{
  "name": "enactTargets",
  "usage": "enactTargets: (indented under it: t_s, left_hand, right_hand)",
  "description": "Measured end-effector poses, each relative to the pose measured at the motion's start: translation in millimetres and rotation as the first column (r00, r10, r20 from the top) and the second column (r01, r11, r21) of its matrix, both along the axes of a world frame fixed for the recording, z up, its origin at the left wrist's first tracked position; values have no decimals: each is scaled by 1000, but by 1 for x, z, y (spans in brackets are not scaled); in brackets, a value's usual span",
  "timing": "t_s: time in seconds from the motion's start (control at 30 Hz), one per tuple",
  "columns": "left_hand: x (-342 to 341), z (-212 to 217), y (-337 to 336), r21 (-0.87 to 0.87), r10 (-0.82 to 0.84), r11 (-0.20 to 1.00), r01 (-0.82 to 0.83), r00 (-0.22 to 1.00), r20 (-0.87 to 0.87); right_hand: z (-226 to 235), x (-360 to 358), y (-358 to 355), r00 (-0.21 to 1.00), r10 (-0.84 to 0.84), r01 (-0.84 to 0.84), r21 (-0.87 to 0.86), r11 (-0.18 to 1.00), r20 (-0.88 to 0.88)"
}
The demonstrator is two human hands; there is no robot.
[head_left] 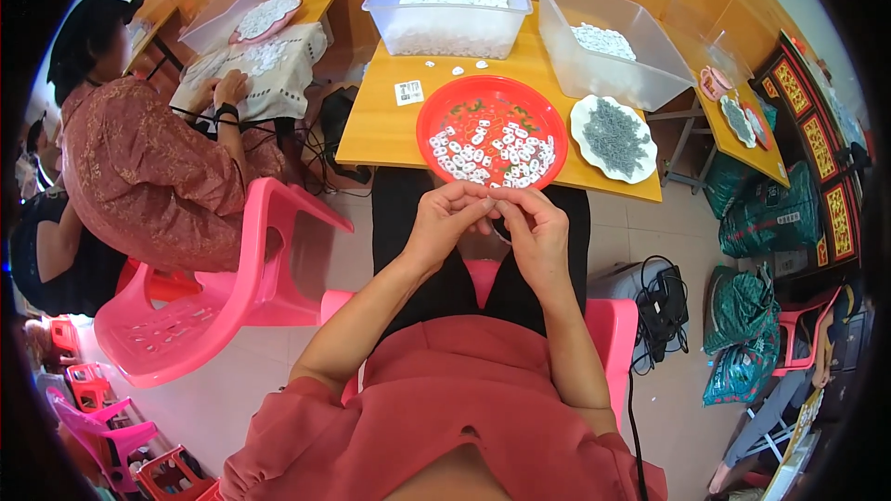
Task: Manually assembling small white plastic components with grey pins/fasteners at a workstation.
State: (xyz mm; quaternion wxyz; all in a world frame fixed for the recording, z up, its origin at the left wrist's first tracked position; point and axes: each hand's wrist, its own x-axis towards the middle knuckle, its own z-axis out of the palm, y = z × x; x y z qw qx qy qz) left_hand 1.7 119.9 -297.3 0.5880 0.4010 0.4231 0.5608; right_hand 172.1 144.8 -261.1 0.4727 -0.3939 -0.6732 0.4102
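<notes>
My left hand [444,225] and my right hand [534,232] meet above my lap, just at the near rim of a round red tray [444,96]. Thumbs and fingertips of both are pinched together. Whatever they pinch is too small and too covered to make out. In the tray lie many small white plastic pieces [520,154] with dark holes, over a printed leaf pattern. To its right is a white scalloped plate [583,134] heaped with small grey parts [614,137].
On the yellow table [371,130] stand two clear bins [447,28] [613,74] of white pieces. A card [408,93] lies left of the tray. A co-worker [158,167] sits at left beside a pink chair [204,306]. Black cables [661,306] hang at my right.
</notes>
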Motion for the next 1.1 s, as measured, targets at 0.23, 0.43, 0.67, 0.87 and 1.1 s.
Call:
enactTargets:
  t_s: [0.23,0.43,0.67,0.87,1.1]
  left_hand:
    - [0,1,-2,-48,7,999,-1,991,130]
    - [1,-3,3,-24,10,1000,-8,997,83]
    - [-2,-2,3,-60,6,998,2,991,133]
    - [-5,-4,3,18,16,1000,-18,998,64]
    - [-4,-3,4,-34,-19,999,23,995,101]
  right_hand:
    - [12,1,-3,991,-17,-7,180,984,131]
    - [4,-1,0,989,-116,97,195,976,89]
    - [8,-5,-3,986,-57,8,287,958,160]
    - [3,-8,-4,979,-135,80,321,944,153]
    - [-3,-8,-3,974,-138,61,377,924,182]
